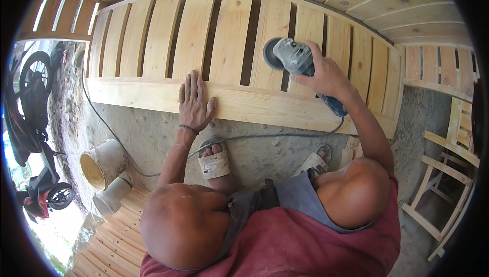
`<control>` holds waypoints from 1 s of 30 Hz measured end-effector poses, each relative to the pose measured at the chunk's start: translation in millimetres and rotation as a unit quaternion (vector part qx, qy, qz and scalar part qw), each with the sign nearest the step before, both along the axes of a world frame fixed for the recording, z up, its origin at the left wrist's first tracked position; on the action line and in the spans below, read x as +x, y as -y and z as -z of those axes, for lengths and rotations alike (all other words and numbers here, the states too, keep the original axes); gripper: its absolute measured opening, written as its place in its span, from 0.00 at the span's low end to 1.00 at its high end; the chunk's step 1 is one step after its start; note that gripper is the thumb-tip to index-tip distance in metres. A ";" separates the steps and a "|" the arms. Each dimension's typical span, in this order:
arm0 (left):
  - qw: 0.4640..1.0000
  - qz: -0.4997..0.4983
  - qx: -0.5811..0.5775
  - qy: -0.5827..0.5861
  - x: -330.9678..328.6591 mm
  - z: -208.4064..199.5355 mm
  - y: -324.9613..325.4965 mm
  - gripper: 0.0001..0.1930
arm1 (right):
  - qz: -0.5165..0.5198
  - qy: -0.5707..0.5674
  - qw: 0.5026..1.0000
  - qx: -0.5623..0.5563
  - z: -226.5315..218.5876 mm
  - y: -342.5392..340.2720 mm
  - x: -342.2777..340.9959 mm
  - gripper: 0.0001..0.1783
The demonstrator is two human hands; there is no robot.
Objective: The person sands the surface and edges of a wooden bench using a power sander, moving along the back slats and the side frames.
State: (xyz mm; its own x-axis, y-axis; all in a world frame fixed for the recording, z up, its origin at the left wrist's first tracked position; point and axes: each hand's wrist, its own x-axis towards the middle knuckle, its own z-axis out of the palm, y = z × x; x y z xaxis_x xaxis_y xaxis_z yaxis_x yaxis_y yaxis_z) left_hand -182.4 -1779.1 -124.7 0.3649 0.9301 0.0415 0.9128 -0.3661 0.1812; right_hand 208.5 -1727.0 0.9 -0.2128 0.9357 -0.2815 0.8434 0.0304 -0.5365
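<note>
Angle grinder (293,56) is gripped in the right hand (326,76), disc held over the slats of the wooden slatted panel (229,43). Left hand (194,101) is laid flat, open, on the front rail. Sanding progress cannot be judged; surfaces look pale throughout.

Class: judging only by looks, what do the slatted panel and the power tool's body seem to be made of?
Slatted panel: pale, bare, unpainted softwood, going by its visible grain and knots. Power tool in the right hand: grey matt housing, probably plastic or cast metal; the look leaves it open.
</note>
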 end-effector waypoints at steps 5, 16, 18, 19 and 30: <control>1.000 0.001 0.003 0.006 1.7 1.9 -1.2 0.39 | 0.004 0.003 1.000 -0.018 -2.9 -4.2 -5.3 0.50; 0.983 0.174 -0.032 0.043 72.0 -8.2 -13.6 0.40 | -0.032 0.016 0.999 -0.001 1.4 -49.4 -12.1 0.53; 0.978 0.204 -0.030 0.042 91.6 -9.9 -18.5 0.40 | -0.007 0.015 1.000 0.012 9.1 -66.7 -3.5 0.53; 0.976 0.210 -0.024 0.046 100.4 -9.2 -21.3 0.40 | -0.004 0.009 1.000 0.009 7.0 -75.2 -0.8 0.53; 0.981 0.189 0.001 0.054 140.6 -5.5 -56.7 0.42 | 0.091 0.010 0.993 0.072 23.5 -143.3 34.3 0.57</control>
